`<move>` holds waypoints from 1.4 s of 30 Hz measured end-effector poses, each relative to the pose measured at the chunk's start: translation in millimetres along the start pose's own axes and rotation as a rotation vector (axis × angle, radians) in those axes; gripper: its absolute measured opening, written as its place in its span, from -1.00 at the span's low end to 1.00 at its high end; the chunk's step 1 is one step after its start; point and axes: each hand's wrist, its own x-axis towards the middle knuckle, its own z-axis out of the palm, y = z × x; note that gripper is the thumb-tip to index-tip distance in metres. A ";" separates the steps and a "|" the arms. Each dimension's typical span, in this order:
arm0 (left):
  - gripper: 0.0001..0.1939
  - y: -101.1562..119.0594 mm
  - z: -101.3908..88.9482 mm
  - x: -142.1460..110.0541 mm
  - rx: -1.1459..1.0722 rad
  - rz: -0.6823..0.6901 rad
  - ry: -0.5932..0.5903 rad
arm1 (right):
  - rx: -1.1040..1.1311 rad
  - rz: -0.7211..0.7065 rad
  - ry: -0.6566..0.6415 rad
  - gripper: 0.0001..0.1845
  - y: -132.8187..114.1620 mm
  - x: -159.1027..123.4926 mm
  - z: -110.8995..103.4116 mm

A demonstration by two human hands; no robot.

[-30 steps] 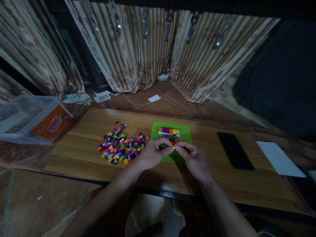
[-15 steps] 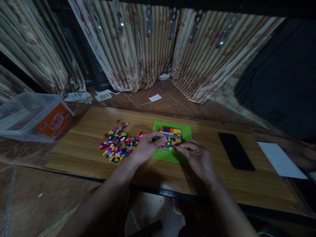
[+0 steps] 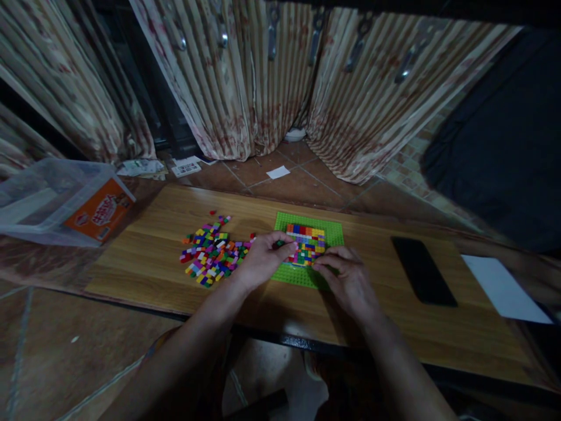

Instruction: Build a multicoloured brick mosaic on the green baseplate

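Note:
A patch of multicoloured toy building bricks [image 3: 307,238] is fixed on a green studded baseplate [image 3: 302,277]. My left hand [image 3: 265,257] reaches over the baseplate's left side, thumb and index finger pinched together at the patch's left part. Whatever is between those fingertips is too small to name. At the patch's near right corner, my right hand [image 3: 348,278] is closed in a pinch, its fingertips touching or just above the bricks. Its curled fingers hide what they may hold. A heap of loose bricks [image 3: 214,251] lies left of my left hand.
The wooden table [image 3: 144,257] carries a black phone-like slab [image 3: 423,271] on the right, near a white sheet [image 3: 504,286]. A clear plastic bin [image 3: 52,199] with an orange label stands at the left. Striped curtains [image 3: 245,88] hang beyond the table.
My right hand has shifted slightly left, its fingers more curled over the patch's near right corner. My left hand keeps its pinch over nearly the same spot. The whole view has shifted a little.

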 end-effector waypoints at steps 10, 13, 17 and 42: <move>-0.81 2.3 0.8 -3.7 0.017 0.005 0.016 | -0.028 -0.002 0.045 -0.86 -1.1 1.2 4.8; -0.80 2.5 0.3 -3.9 0.020 0.008 0.017 | -0.045 -0.036 0.043 -0.83 0.2 -1.7 6.5; -0.81 2.1 -0.2 -4.0 0.037 -0.001 0.011 | -0.051 -0.064 0.026 -0.82 1.3 -3.2 7.8; -0.83 -3.3 5.1 -5.0 0.084 -0.050 0.020 | -0.312 -0.169 0.086 -0.73 -0.3 -17.7 20.4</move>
